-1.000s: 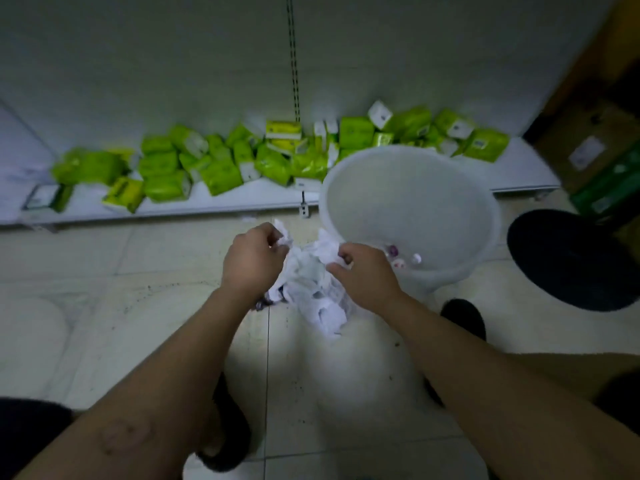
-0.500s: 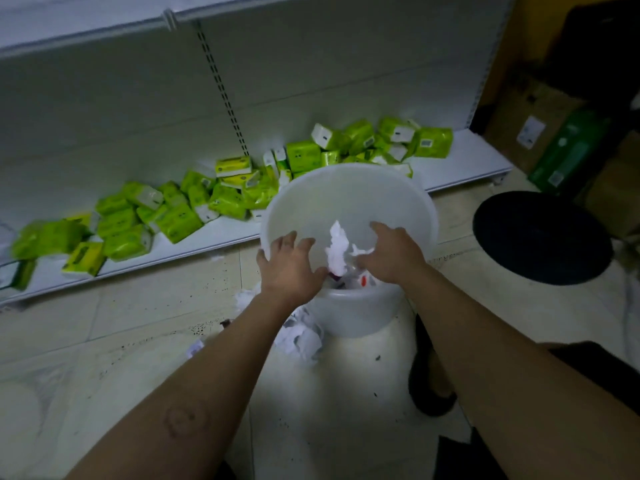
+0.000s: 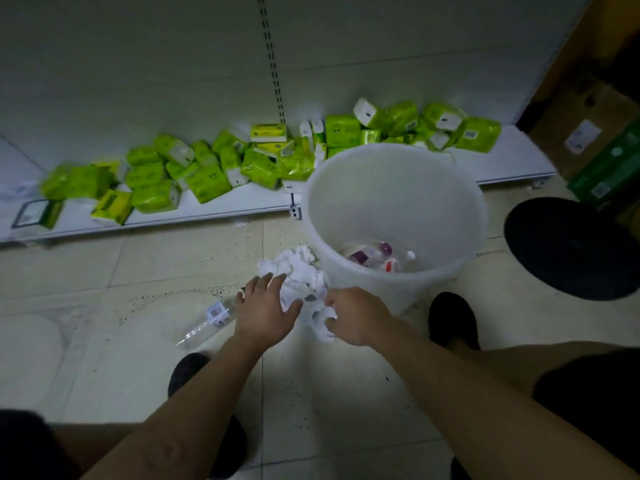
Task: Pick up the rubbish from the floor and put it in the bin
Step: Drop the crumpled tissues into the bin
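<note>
A white plastic bin [image 3: 394,188] stands on the tiled floor with a few bottles and wrappers [image 3: 375,258] at its bottom. A heap of crumpled white paper [image 3: 298,268] lies on the floor against the bin's left side. My left hand [image 3: 265,311] hovers over the heap's near edge, fingers spread. My right hand [image 3: 356,315] is curled around a wad of the paper [image 3: 322,323] at the heap's near right. An empty clear plastic bottle [image 3: 207,322] lies on the floor just left of my left hand.
A low white shelf [image 3: 207,211] along the wall carries several green tissue packs [image 3: 156,181]. A round black stool seat [image 3: 571,247] stands right of the bin. Cardboard boxes [image 3: 588,129] sit at far right. My black shoes [image 3: 452,320] flank the spot.
Both hands were over the bin dropping paper half a second ago. They have come back down to the paper heap on the floor, and the right hand has closed on a wad.
</note>
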Demonstrator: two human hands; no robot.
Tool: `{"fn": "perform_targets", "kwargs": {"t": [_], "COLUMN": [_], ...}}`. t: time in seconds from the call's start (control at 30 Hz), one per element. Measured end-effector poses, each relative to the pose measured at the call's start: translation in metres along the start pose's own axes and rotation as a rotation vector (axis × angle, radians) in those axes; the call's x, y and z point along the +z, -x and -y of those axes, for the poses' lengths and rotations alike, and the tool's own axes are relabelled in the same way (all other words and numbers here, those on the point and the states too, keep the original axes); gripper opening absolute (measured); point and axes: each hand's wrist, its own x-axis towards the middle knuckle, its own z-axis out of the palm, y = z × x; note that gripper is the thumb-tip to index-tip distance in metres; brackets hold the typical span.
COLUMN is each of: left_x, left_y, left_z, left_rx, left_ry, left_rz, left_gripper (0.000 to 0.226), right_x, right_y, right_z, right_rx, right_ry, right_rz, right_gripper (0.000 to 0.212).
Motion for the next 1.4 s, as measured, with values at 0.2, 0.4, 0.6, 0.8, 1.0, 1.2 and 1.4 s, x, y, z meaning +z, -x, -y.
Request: {"fn": "perform_targets", "kwargs": {"t": [0.2,0.4,0.6,0.8,1.0,1.2,1.4], "left_x": [0.049,0.105,0.17,0.218,0.204,0.14,0.064], "left_y": [-0.003,-0.039,-0.09,-0.09,-0.051,-0.043,-0.027], "left_z": [0.04,0.058,0.075,0.095,0.102,0.089,0.071], "left_rx": [-0.108,-0.106,0.118,0.096,-0.067,-0.091,-0.094], "left_ry": [0.012,0.087,-0.036,-0.006,0.073,0.018,0.032], "left_rz": [0.236,0.31,0.275,0.328,0.433,0.517,0.467], "left_gripper": [0.072,0.07,0.077,0.057,0.036,0.029,0.016], "right_x": [0.063,0.139,0.201,0.23,0.222,0.184,0.126], "right_y": [-0.031,-0.084,-0.146,-0.165,-0.133,-0.098,-0.069], "right_z": [-0.035,-0.067,-0.08,-0.091,-0.081,-0.057,-0.03], "right_rx": [0.145,0.383,0.406,0.542,0.63,0.557,0.404], "right_ry": [0.074,-0.066,-0.23,-0.314,-0.376,-0.271,-0.228], "right_rz": [0.259,0.358,0.144,-0.08,-0.104,0.056,-0.023], "right_gripper": [0.053,0.074,0.086,0.048,0.009,0.013,0.013]}}
